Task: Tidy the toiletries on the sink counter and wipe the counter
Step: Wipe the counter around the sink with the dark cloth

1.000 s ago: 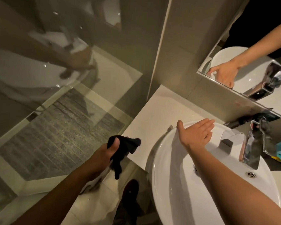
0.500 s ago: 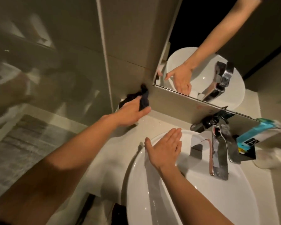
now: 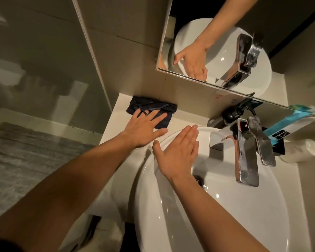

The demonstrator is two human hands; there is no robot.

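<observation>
Pressing flat with fingers spread, the left hand pinned a dark cloth to the counter left of the basin; the right hand rested open on its rim. Wiping had begun; the next stroke probably needed a firm sweep along the wall.

Counter left clear; faucet blocks right.

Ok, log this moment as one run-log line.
stage: wiping counter | left hand: flat on dark blue folded cloth, against back wall | right hand: flat on white oval basin rim | chrome faucet: untouched
</observation>
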